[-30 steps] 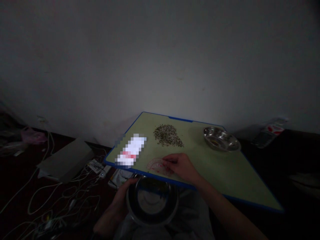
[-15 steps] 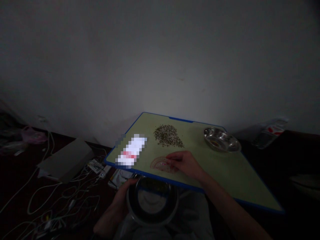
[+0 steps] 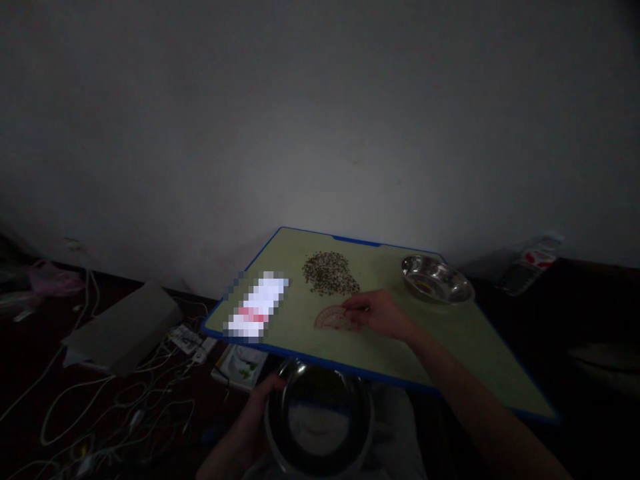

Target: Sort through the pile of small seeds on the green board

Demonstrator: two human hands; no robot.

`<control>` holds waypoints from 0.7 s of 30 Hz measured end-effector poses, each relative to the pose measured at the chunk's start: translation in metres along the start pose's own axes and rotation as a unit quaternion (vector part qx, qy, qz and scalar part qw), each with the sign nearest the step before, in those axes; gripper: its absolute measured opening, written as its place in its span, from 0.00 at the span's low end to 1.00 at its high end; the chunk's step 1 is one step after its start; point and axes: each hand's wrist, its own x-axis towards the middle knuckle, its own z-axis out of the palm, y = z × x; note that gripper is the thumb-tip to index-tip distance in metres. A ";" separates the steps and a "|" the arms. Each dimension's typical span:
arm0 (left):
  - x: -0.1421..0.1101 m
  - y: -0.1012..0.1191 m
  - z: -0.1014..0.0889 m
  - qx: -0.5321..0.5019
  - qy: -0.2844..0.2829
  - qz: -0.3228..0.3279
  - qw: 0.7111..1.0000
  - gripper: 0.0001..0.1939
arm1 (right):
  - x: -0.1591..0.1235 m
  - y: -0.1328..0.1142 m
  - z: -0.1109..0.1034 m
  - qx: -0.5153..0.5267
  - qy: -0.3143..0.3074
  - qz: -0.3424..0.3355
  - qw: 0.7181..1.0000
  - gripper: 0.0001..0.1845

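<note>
The protractor [image 3: 327, 316], pinched between the right hand's [image 3: 377, 315] thumb and fingers, has been moved from the table's [image 3: 395, 357] near edge towards the pile [image 3: 330, 273]. The bowl [image 3: 320, 433], gripped at its rim by the left hand [image 3: 260, 408], has been shifted slightly rightward, below the edge.

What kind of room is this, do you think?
Probably a dim room in a home: a plain wall, tangled cables on the floor, and a small table holding a metal bowl.

Probably a home — tangled cables [image 3: 135, 419], a pink bag [image 3: 53, 279], a table [image 3: 380, 357].
</note>
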 end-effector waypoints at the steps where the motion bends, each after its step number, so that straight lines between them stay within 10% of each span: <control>1: 0.000 -0.001 0.001 0.006 0.005 0.001 1.000 0.10 | 0.008 0.000 0.001 -0.013 0.008 -0.006 1.000 0.12; 10: -0.003 -0.003 0.008 0.036 0.065 0.015 0.997 0.07 | 0.068 0.009 -0.012 -0.120 0.063 0.006 0.991 0.10; 21: -0.005 -0.001 0.004 0.040 0.027 0.002 0.999 0.06 | 0.057 0.042 -0.035 0.086 0.175 0.102 0.975 0.11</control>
